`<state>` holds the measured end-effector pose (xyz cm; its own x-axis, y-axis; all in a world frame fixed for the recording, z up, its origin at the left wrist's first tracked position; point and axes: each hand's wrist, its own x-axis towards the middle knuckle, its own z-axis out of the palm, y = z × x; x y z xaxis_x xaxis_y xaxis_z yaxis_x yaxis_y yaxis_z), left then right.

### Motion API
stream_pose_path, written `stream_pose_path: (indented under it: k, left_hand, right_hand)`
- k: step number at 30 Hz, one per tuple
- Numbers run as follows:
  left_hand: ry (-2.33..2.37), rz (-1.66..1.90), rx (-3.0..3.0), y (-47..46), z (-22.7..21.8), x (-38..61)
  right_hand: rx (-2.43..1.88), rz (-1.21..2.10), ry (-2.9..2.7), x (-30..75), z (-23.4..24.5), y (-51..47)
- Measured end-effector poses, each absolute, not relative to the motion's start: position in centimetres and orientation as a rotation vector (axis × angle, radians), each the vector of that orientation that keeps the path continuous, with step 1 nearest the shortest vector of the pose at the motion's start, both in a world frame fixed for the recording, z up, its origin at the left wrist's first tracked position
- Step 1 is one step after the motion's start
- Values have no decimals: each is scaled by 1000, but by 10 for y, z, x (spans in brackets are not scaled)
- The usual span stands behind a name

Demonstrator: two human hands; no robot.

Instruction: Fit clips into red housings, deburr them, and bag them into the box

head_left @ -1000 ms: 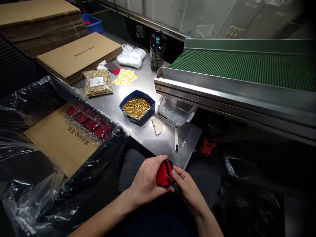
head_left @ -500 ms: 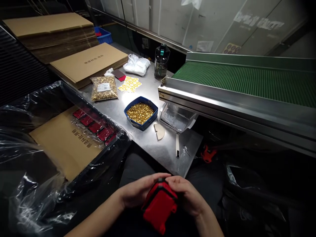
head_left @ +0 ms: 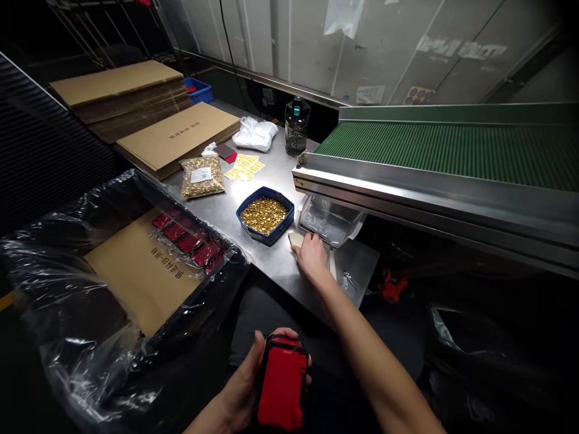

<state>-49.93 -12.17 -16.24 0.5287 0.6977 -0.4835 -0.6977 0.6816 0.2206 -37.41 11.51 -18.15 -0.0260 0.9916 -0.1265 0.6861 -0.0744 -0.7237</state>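
Note:
My left hand [head_left: 248, 377] is wrapped round a red case with a black rim [head_left: 281, 383], held above my lap with its flat red face toward me. My right hand [head_left: 312, 258] reaches to the metal table, its thumb and fingers closing over a flat beige half-round piece [head_left: 296, 239]. Most of that piece is hidden under the fingers. Beside this hand lies a pale-handled tool [head_left: 333, 265], partly covered by the wrist. A clear plastic scoop-shaped tray [head_left: 328, 220] stands just beyond the fingertips.
A blue tray [head_left: 266, 243] holds small gold pieces; a filled bag [head_left: 202, 178] lies behind it. At left, a bin lined with black plastic [head_left: 58, 361] contains cardboard and several wrapped red cases [head_left: 207, 255]. The green conveyor [head_left: 429, 147] overhangs the table's right side. A bottle [head_left: 297, 129] stands behind.
My right hand has let go of the red case and moved forward to the beige piece on the table. The case now stays in my left hand alone. The view has shifted slightly.

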Motion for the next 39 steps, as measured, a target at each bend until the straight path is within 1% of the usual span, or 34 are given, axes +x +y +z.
stream_pose_path:
  k: [3, 7, 9, 12, 14, 16, 20, 22, 24, 27, 31, 39]
  left_hand:
    - [688, 827, -64, -119, -152, -503]
    - [813, 803, -142, -120, -149, -509]
    - [839, 784, -184, -120, -151, -511]
    - [847, 751, -250, -117, -154, -511]
    - [853, 724, -277, -113, -153, -509]
    - [865, 681, -268, -110, -152, -506]
    - [939, 568, -172, -106, -152, -498]
    - [995, 534, -129, -105, -152, -494]
    - [1011, 500, -125, -105, -154, -491]
    - [960, 456, -184, -107, -156, -490]
    - [934, 463, -199, -111, -157, -491]
    - [952, 455, -149, -114, -154, -488]
  right_hand:
    - [-1769, 913, -1824, -376, -185, 120]
    - [-1686, 1056, -1904, -346, -175, 65]
    - [-1648, 1207, -1909, -322, -160, 18]
    - [-1470, 1651, -1838, -288, -132, -55]
    - [-1397, 1775, -1970, -276, -117, -91]
    - [-1308, 1725, -2194, -274, -111, -112]
    - [-997, 1395, -2616, -284, -115, -119]
    - [-911, 1238, -2716, -288, -119, -118]
    - [-924, 1139, -2746, -288, -122, -119]
    - [-955, 1149, -2746, -283, -124, -121]
    - [-825, 1199, -2794, -280, -124, -120]
    - [-713, 1338, -2834, -282, -118, -111]
